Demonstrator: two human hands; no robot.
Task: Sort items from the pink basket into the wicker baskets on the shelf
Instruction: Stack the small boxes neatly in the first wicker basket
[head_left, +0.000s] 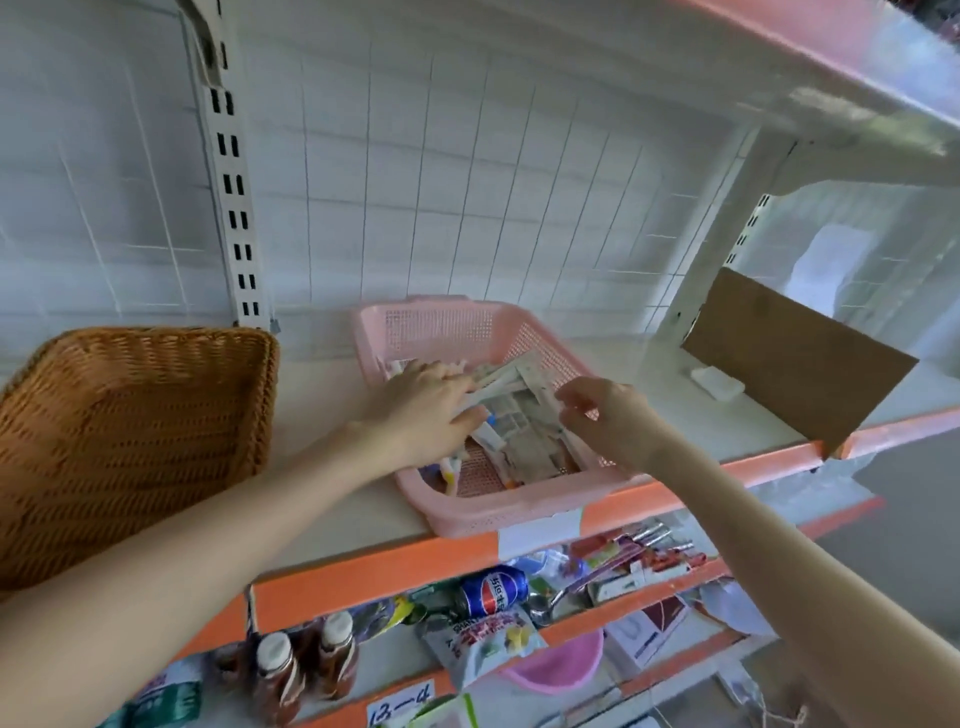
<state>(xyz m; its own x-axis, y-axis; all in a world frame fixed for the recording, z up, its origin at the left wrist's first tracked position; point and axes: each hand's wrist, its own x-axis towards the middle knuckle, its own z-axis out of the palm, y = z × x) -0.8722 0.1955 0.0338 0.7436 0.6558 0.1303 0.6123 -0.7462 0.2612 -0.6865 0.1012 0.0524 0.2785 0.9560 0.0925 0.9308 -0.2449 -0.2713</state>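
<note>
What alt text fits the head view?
Two hands reach into a pink basket of paper packets on a white shelf. The left hand lies flat on the packets; the right hand hovers over them, half curled. A wicker basket sits to the left.

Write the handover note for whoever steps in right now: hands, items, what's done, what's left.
Left hand: inside the pink basket, fingers laid over the paper packets; grip unclear.
Right hand: fingers curled at the packets' right edge; pinch unclear.
Wicker basket: on the shelf, left of the pink one, no items visible inside.
Done: nothing visibly sorted.
Left: move the packets and small tubes across.
</note>
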